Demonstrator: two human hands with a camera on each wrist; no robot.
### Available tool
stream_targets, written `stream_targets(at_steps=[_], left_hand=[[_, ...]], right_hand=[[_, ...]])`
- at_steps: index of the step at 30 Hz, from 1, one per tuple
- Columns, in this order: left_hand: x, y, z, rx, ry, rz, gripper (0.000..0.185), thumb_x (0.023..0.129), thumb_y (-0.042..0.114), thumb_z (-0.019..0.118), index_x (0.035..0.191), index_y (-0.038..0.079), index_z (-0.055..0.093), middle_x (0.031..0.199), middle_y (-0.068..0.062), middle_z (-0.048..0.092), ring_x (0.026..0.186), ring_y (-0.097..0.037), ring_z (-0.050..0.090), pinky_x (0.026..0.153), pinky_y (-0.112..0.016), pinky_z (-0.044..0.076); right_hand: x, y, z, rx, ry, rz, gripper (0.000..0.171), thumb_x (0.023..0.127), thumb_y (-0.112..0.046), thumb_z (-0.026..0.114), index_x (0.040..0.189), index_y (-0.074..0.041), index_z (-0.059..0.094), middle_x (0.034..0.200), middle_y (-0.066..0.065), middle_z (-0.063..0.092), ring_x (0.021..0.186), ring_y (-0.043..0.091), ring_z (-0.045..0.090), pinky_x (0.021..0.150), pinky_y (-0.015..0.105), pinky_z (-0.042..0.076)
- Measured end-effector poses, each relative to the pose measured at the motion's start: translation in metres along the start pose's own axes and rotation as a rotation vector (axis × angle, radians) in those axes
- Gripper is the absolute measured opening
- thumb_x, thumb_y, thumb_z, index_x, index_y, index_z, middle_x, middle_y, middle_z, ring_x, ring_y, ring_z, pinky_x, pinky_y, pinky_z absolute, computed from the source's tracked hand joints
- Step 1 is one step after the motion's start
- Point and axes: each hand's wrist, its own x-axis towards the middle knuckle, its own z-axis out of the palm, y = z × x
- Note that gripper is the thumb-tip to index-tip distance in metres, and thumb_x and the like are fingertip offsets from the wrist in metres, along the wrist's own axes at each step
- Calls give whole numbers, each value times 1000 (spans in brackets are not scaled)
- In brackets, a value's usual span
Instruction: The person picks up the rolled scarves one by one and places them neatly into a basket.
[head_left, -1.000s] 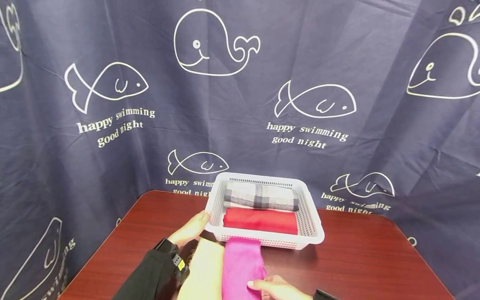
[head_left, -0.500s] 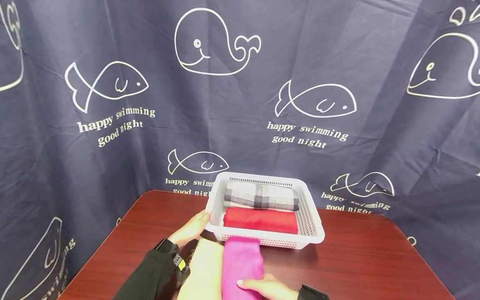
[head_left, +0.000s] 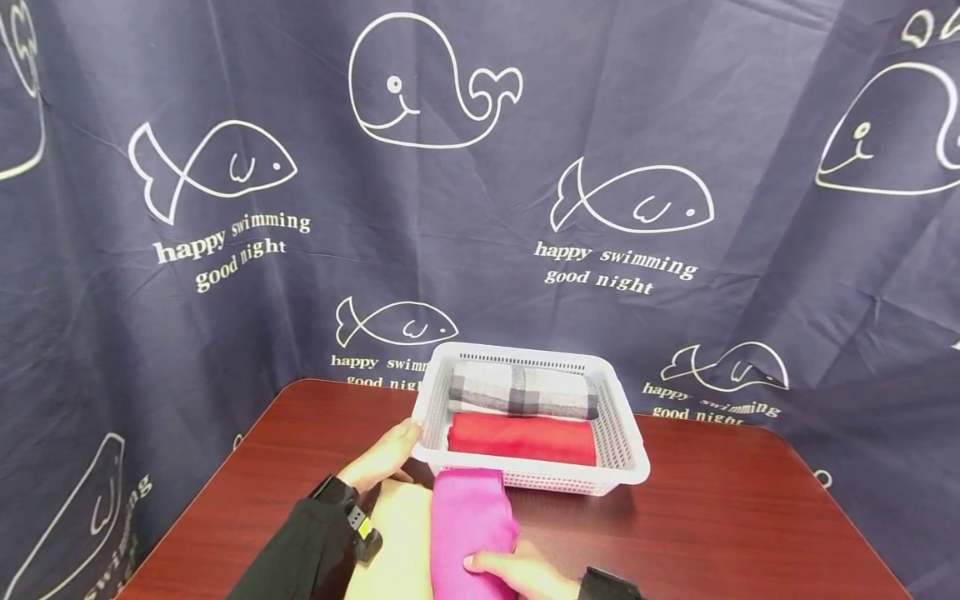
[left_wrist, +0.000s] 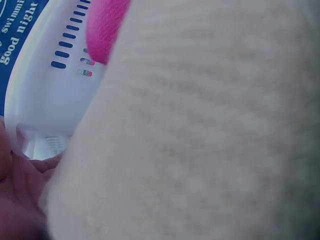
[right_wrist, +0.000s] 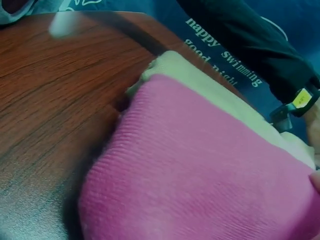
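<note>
My left hand [head_left: 382, 458] grips the front left corner of the white plastic basket [head_left: 570, 477], thumb at the rim. With its thumb on top, my right hand [head_left: 521, 571] holds a folded magenta cloth [head_left: 468, 512] by its right side. That cloth lies against a folded cream cloth [head_left: 397, 533], just in front of the basket. In the left wrist view the cream cloth [left_wrist: 190, 120] covers most of the frame and hides part of the basket [left_wrist: 45, 95]. Ribbed texture shows on the magenta cloth [right_wrist: 190, 170] in the right wrist view.
Inside the basket, a folded grey-and-white checked cloth [head_left: 517, 390] lies behind a folded red cloth [head_left: 521, 439]. Below them is a reddish-brown wooden table [head_left: 712, 517]. A dark blue curtain [head_left: 480, 233] with fish and whale drawings hangs behind it.
The right hand has moved left, and the magenta cloth has shifted left with it. The cream cloth has also slid slightly left. My left hand stays at the basket's corner.
</note>
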Motion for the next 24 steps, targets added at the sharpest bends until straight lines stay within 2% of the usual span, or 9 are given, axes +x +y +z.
stream_targets(at_steps=[3,6,14,20,24], left_hand=[[-1,-1,0,-5,-2,-3,43,104,19,33,138,-7,35,125,-25,49,110,-38,51,66,-54,53],[-2,-2,0,-8,-7,-9,43,104,19,33,139,-6,35,126,-25,49,111,-38,50,67,-53,53],[-3,-2,-1,-8,-24,-7,43,104,22,35,139,-4,36,126,-24,49,109,-38,51,69,-54,53],[-2,0,-3,-2,-41,4,44,104,22,36,140,-4,34,127,-24,48,108,-38,51,69,-55,53],[1,0,-2,-4,-27,-6,43,104,22,36,139,-4,35,126,-23,48,109,-39,51,69,-55,53]], right_hand=[[-1,2,0,-49,47,16,27,83,-20,70,96,1,58,82,3,64,74,15,59,68,30,50],[-1,3,0,-67,46,45,26,84,-23,70,93,0,61,80,4,67,71,15,61,67,30,51],[-1,6,-3,-46,52,63,16,82,-20,66,86,-5,64,77,2,67,69,12,60,65,27,50],[-2,6,-11,9,16,69,20,83,-21,63,91,-3,63,80,4,67,73,15,62,69,31,52],[-5,4,-19,6,-23,92,24,85,-24,61,95,-2,62,84,4,67,74,16,61,70,32,51]])
